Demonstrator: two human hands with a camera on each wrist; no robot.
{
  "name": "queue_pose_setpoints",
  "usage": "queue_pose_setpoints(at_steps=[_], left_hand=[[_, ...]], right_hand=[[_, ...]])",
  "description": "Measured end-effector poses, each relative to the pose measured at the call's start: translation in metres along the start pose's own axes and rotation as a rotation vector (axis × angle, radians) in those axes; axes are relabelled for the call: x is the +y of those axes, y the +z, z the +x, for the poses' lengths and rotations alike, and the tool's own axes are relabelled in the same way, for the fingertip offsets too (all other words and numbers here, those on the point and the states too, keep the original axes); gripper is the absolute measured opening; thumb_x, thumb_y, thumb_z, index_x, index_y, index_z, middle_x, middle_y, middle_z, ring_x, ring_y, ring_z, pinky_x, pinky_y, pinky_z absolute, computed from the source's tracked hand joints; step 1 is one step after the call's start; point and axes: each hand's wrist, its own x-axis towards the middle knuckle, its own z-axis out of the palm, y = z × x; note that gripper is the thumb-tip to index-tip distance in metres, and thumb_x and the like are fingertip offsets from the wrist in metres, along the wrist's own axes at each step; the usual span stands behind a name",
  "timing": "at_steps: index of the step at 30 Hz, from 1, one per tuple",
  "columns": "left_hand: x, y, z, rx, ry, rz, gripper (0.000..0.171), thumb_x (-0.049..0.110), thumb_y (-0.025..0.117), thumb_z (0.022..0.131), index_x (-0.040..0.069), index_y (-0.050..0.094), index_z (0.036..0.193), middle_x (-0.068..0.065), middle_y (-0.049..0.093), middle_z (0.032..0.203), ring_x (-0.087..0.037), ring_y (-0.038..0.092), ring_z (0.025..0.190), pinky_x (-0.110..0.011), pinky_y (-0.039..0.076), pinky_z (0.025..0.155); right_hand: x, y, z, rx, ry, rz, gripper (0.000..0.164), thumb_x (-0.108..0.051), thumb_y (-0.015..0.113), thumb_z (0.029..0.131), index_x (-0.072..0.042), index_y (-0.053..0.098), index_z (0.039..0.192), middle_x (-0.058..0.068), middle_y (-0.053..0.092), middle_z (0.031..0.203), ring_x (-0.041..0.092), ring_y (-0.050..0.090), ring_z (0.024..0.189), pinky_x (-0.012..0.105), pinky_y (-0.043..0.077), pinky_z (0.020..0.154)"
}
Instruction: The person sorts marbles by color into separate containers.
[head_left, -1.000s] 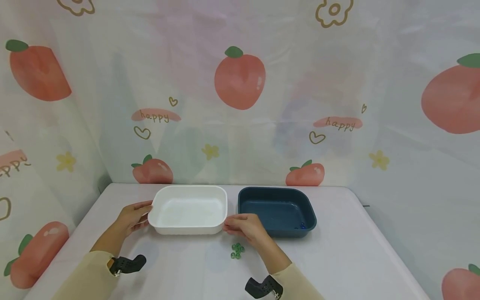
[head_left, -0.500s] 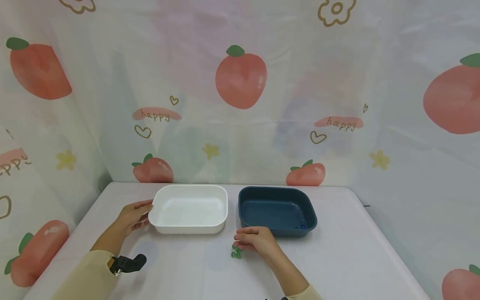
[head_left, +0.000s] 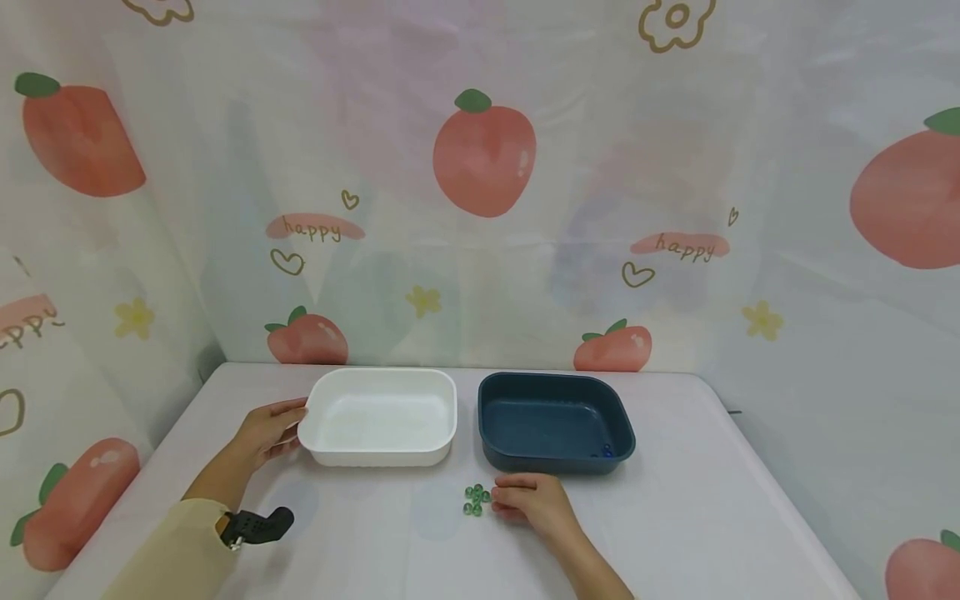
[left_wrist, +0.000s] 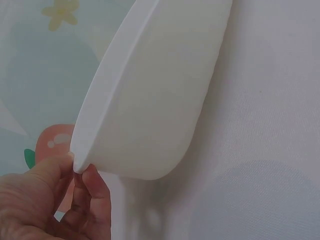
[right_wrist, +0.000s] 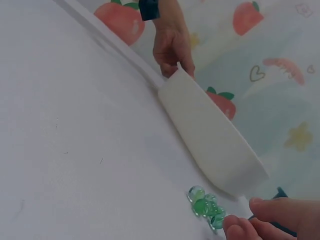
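At the left end of the white plastic tub (head_left: 378, 457), my left hand (head_left: 264, 433) pinches its rim, thumb above and fingers below, as the left wrist view shows. Several green glass marbles (head_left: 477, 500) lie clustered on the table in front of the gap between the two tubs. My right hand (head_left: 534, 502) is just to the right of them, fingertips right at the cluster, fingers loosely bent and nothing seen between them. In the right wrist view the marbles (right_wrist: 204, 205) sit beside the thumb and fingers.
A dark blue tub (head_left: 555, 462) stands right of the white one, with a few small blue marbles (head_left: 606, 451) in its front right corner. Behind the white-covered table (head_left: 360, 542) hangs a patterned cloth (head_left: 480, 275).
My right hand has moved from the white tub's right end toward me and rightward, passing over the green marbles to their right side. My left hand stays on the rim.
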Motion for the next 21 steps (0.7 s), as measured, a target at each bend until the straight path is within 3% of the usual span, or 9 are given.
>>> queue_pose_setpoints(at_steps=[6, 21], left_hand=[[0.001, 0.0, -0.001, -0.005, -0.005, -0.002, 0.054, 0.028, 0.057, 0.1, 0.002, 0.044, 0.146, -0.023, 0.051, 0.138, -0.009, 0.061, 0.085, -0.026, 0.057, 0.075], [-0.001, 0.0, 0.002, 0.014, -0.013, 0.004, 0.053, 0.029, 0.058, 0.1, 0.003, 0.046, 0.145, -0.016, 0.061, 0.125, -0.011, 0.061, 0.082, -0.027, 0.055, 0.072]], right_hand=[[0.006, 0.002, 0.003, 0.031, 0.017, -0.006, 0.035, -0.004, 0.074, 0.085, 0.015, 0.065, 0.113, 0.014, 0.074, 0.095, 0.018, 0.073, 0.077, 0.029, 0.06, 0.07], [0.012, 0.009, 0.011, 0.064, -0.064, -0.127, 0.031, -0.004, 0.077, 0.081, 0.013, 0.069, 0.106, 0.016, 0.074, 0.09, 0.018, 0.072, 0.073, 0.029, 0.06, 0.066]])
